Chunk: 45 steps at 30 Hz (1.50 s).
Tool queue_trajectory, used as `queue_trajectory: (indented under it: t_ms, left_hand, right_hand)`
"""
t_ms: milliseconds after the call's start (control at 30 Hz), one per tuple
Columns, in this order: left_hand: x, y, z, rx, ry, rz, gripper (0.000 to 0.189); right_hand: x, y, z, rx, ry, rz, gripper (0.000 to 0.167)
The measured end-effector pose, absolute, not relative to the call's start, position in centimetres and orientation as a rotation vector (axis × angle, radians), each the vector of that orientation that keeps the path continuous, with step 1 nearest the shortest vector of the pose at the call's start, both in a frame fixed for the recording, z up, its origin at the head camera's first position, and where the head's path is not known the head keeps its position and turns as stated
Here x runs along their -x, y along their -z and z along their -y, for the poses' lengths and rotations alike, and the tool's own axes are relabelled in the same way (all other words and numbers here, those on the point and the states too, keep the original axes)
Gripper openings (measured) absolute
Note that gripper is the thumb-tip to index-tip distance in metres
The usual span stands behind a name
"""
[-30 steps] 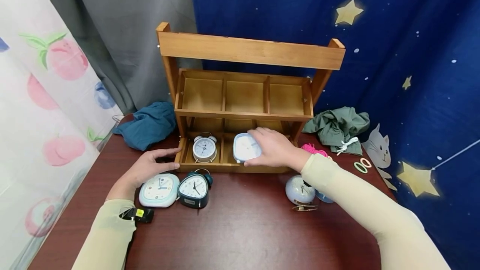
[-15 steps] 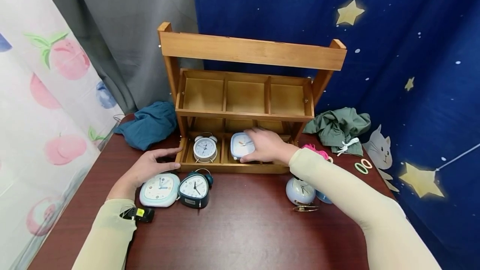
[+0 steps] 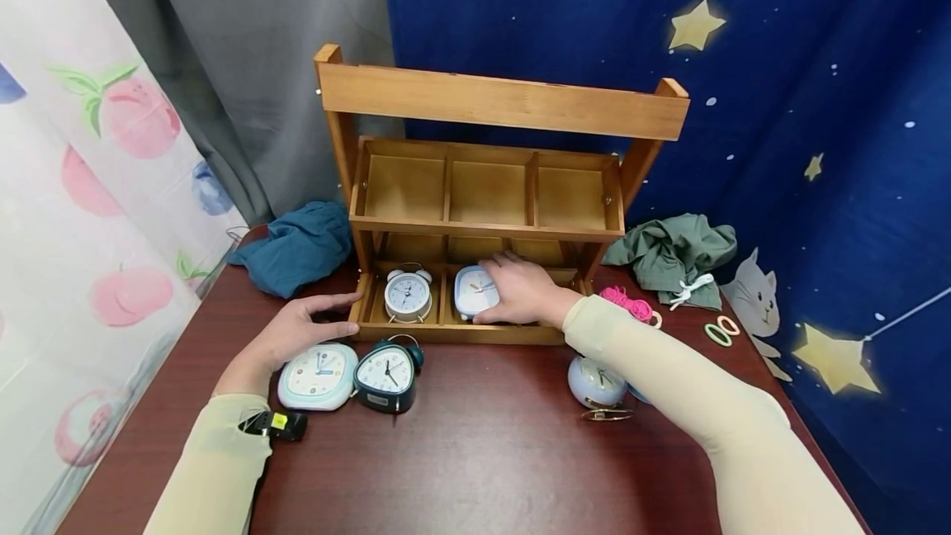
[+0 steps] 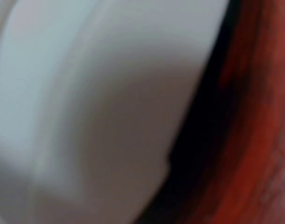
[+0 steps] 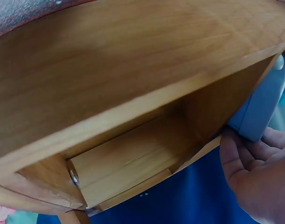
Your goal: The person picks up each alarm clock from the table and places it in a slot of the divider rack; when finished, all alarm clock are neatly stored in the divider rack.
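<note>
My right hand (image 3: 523, 291) grips a light blue, rounded-square alarm clock (image 3: 474, 293) by its right side, over the middle compartment of the wooden rack's lower tray (image 3: 461, 335). Seen from the right wrist, fingers and thumb are round the blue clock's casing (image 5: 261, 109), close beside a divider. My left hand (image 3: 293, 335) touches the tray's left end with straight fingers, thumb spread apart. In the left compartment stands a white twin-bell alarm clock (image 3: 408, 295). Below the left hand are a mint clock (image 3: 318, 376) and a dark green triangular clock (image 3: 386, 376); the left wrist view is blurred.
The rack's upper tray (image 3: 486, 228) overhangs the lower one. A round lavender clock (image 3: 594, 381) is near the right forearm, partly covering another blue thing. Pink yarn (image 3: 624, 302), two small rings (image 3: 718, 334), green cloth (image 3: 672, 250) and teal cloth (image 3: 297, 246) lie around the rack.
My right hand has moved left and slightly down with the blue clock, deeper into the middle compartment. The left hand has stayed at the tray's end.
</note>
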<state>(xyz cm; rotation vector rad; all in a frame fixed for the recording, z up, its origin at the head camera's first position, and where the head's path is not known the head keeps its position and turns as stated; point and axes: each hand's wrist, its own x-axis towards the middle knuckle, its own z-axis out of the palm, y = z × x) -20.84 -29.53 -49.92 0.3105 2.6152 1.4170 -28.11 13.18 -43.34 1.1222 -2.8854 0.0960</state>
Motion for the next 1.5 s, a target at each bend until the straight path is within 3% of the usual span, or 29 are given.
queue_trajectory:
  t_ms: [567,1033,1500]
  left_hand:
    - [20.8,49.9,29.2,-0.291,-1.388,-2.624,0.071]
    - [20.6,49.7,29.1,-0.307,-1.407,-2.613,0.069]
    - [20.8,49.6,29.3,-0.304,-1.374,-2.636,0.073]
  right_hand:
    - [28.0,43.9,-12.9,-1.115,-0.026,2.866,0.097]
    - [28.0,43.0,-13.5,-1.125,0.000,2.998,0.114]
    - [24.7,39.9,-18.7,-1.154,-0.242,2.949,0.106]
